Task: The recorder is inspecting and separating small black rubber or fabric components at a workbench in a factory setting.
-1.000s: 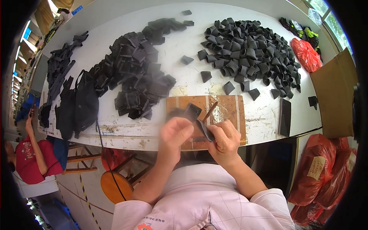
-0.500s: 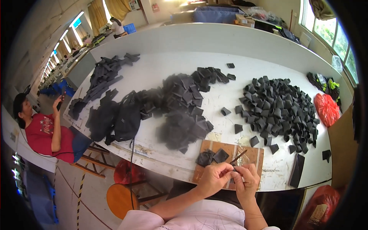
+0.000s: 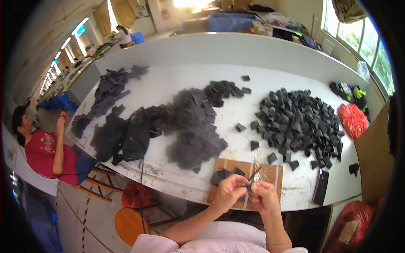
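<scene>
The small black piece (image 3: 248, 187) sits over the brown board (image 3: 274, 179), pinched between the fingertips of your left hand (image 3: 230, 193) and right hand (image 3: 265, 196), neither clearly nearer. Your fingers hide its long axis. Just beyond, a thin dark stick (image 3: 255, 171) slants far and right; contact is unclear.

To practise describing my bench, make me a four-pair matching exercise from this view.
1. Left hand
2. Board
3. Round stool
4. Window

A. Upper right, beyond the table
B. Orange seat
C. Fingers pinching a small dark piece
D. Brown, lying near the table's front edge

Pairs: 1-C, 2-D, 3-B, 4-A
</scene>
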{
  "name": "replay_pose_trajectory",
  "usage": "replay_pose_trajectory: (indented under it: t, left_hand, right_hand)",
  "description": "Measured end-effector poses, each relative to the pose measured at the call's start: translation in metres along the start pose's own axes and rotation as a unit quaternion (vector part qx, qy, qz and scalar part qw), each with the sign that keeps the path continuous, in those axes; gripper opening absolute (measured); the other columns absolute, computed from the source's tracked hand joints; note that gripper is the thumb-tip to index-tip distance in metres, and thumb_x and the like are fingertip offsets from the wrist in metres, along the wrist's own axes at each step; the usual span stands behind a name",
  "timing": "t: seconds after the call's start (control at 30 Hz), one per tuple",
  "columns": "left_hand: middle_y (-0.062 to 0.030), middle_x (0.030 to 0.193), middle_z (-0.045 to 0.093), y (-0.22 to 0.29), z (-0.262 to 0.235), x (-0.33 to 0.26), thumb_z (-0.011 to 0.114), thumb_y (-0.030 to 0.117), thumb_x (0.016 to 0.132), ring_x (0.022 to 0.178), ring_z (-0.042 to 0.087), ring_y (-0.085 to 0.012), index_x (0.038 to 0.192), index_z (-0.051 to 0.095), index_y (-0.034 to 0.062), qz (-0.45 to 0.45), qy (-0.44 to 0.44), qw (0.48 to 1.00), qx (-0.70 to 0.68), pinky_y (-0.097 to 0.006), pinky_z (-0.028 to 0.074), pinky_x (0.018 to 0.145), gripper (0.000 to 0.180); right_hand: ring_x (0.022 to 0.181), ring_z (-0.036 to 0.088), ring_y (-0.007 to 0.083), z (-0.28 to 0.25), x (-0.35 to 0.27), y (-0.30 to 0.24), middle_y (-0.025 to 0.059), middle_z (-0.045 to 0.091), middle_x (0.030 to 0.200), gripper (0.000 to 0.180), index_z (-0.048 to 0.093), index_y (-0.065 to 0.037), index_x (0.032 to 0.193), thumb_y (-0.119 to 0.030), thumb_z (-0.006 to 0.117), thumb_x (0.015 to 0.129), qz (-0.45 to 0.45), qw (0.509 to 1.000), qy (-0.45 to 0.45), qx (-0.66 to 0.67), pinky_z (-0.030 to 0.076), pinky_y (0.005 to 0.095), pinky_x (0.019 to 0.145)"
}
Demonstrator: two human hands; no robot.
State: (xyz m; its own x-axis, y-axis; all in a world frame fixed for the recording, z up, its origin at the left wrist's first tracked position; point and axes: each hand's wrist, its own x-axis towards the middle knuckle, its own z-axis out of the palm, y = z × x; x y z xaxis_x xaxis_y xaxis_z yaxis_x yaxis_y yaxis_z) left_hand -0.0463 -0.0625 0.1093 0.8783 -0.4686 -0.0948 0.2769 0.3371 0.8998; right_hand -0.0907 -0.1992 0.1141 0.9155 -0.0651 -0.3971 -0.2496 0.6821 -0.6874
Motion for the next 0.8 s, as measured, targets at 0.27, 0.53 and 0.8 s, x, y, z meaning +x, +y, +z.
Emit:
replay_pose_trajectory:
  t: [0.27,0.53,0.8]
  left_hand:
    - [-0.0073,0.074,0.059,0.028,-0.002,0.008,0.05,-0.006,0.079,0.039,0.041,-0.003,0.091,0.054,0.0016,-0.116,-0.043,0.95,-0.287,-0.017,0.031,0.034,0.015]
    - [-0.0039,0.077,0.059,0.053,0.002,0.027,0.049,0.004,0.086,0.033,0.028,-0.0015,0.106,0.053,0.0037,-0.183,-0.105,0.899,-0.383,-0.016,0.023,0.032,0.021]
    - [-0.0059,0.086,0.059,0.058,0.024,0.027,0.058,0.007,0.078,0.073,0.055,-0.0136,0.109,0.05,0.0016,0.295,0.023,0.928,0.225,-0.023,0.044,0.065,0.033]
  right_hand:
    - [0.054,0.035,0.0031,0.02,-0.008,-0.024,-0.0053,0.043,0.063,0.02,0.053,-0.007,0.073,-0.022,0.055,0.086,-0.025,0.993,-0.063,-0.099,0.028,0.0174,0.045]
    - [0.055,0.031,0.002,0.042,0.018,-0.07,-0.0083,0.04,0.061,0.028,0.05,-0.008,0.07,-0.029,0.051,0.089,-0.053,0.968,-0.132,-0.206,0.026,0.0187,0.048]
    - [0.056,0.045,0.0076,0.034,0.009,-0.054,-0.0006,0.049,0.067,0.019,0.054,-0.002,0.085,-0.021,0.056,0.084,-0.273,0.892,-0.016,-0.36,0.037,0.0213,0.051]
